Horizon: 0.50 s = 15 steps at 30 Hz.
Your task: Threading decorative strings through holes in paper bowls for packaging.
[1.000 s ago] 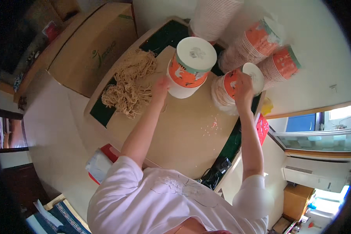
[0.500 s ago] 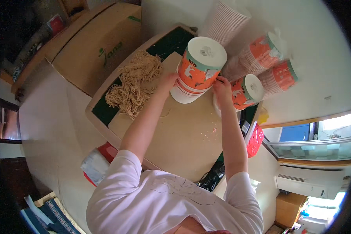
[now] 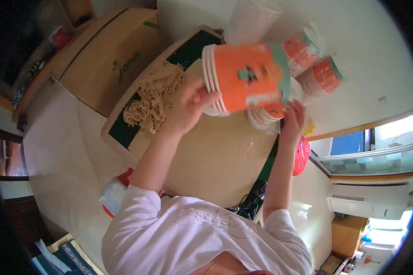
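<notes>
A stack of orange paper buckets (image 3: 248,75) with white rims and a green base band is tipped on its side above the table, rims to the left, blurred by motion. My left hand (image 3: 192,103) grips the rim end, thumb across the stacked rims. At the lower corner of the base, my right hand (image 3: 294,120) has its fingers curled against the edge. Behind it, partly hidden, stands a smaller plastic-wrapped stack of orange paper buckets (image 3: 274,111). A tangled heap of tan string or noodle-like strands (image 3: 153,96) lies left of my left hand.
The brown tabletop (image 3: 202,156) bears scattered reddish crumbs (image 3: 250,144). White stacked buckets (image 3: 252,23) and wrapped orange stacks (image 3: 323,78) stand along the wall. A large cardboard box (image 3: 110,59) is at the far left. Black cables (image 3: 250,206) lie at the near right edge.
The bucket stack has gone from upside down on its rims to lying sideways in the air, its base swung right. My right hand has moved right with the base end.
</notes>
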Available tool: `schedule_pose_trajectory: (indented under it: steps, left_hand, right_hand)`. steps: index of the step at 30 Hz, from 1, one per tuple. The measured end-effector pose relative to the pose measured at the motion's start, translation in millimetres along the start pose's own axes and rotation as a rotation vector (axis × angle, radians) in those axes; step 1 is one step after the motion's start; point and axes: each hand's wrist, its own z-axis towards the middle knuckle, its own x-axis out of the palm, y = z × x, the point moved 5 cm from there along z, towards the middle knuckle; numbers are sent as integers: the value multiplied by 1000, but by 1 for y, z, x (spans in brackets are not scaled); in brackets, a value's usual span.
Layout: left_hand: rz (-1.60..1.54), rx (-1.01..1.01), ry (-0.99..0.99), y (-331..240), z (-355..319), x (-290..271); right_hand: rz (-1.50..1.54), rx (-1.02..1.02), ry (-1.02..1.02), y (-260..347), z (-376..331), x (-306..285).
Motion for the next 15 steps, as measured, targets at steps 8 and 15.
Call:
schedule_pose_trajectory:
  steps: [8,15]
  left_hand:
    - [881,117,374,28,-91,61]
    - [1212,323,571,78,-152,75]
  right_hand:
    - [-614,-184,322,58,-121,9]
    - [-721,339,371,-43,-164,-27]
